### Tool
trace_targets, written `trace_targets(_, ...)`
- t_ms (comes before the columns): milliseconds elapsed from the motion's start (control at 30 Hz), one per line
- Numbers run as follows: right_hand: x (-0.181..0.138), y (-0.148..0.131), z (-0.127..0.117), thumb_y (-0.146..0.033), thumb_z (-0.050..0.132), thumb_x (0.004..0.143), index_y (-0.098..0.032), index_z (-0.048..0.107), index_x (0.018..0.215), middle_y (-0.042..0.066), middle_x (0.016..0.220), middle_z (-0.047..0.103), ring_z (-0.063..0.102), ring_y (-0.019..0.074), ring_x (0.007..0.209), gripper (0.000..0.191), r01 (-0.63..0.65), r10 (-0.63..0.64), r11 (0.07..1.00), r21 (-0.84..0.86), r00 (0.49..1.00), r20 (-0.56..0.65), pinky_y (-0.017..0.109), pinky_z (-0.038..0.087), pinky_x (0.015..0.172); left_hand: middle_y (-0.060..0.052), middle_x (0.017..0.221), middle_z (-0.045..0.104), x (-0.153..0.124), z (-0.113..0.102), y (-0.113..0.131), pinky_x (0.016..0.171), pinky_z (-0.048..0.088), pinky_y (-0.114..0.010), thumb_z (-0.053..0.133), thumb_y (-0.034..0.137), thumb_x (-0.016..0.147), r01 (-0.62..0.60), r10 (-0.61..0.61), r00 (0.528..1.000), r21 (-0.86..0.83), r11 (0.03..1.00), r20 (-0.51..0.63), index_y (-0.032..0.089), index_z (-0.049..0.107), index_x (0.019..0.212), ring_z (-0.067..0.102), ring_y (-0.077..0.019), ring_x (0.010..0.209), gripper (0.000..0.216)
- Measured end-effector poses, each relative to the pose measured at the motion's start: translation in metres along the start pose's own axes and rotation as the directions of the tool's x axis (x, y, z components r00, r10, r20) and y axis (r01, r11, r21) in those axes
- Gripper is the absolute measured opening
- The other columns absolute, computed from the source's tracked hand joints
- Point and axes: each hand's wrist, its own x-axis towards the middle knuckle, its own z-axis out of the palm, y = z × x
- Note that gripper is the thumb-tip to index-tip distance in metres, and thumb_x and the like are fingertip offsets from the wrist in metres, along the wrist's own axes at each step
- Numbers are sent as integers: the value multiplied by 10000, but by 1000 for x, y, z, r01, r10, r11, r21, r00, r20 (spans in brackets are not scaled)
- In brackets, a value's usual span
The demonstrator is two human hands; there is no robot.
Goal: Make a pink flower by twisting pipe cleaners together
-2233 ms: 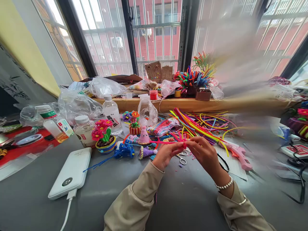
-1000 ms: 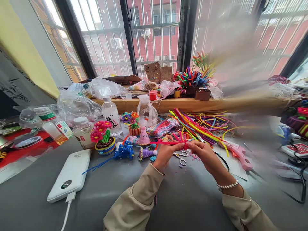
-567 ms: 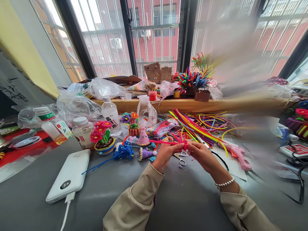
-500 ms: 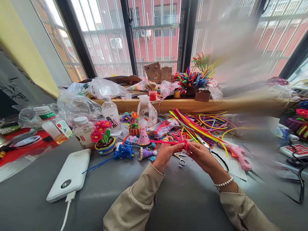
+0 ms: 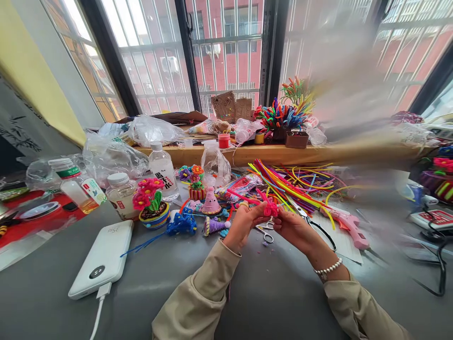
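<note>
Pink pipe-cleaner flower (image 5: 272, 208) | between left hand (image 5: 244, 223) and right hand (image 5: 296, 230) | both pinching it

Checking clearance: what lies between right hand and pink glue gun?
Head view: black-handled scissors between right hand and pink glue gun, plus part of a white sheet.

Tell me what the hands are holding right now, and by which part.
A pink pipe-cleaner flower: the left hand pinches it at its left edge, and the right hand holds it at its right edge with the fingertips.
</note>
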Motion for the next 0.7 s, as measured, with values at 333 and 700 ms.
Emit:
trace_targets(333,-4,5,11,-446,610,637,-172,605,739,18,728,575,498,130,644,293,192,-305,860,-473,936,-175,266,403,623,22,620,624,6,-4,-8,659,479,-277,736,156,493,-94,84,968,-33,995,-238,173,390,775,616,-129,612,446)
trace_targets(700,-9,-1,13,-425,538,715,-176,570,676,46,778,562,516,151,689,255,329,-480,630,-703,877,-21,249,429,586,13,648,610,1,0,-5,673,453,-267,715,170,530,-105,100,984,-30,994,-144,150,446,725,601,-125,660,333)
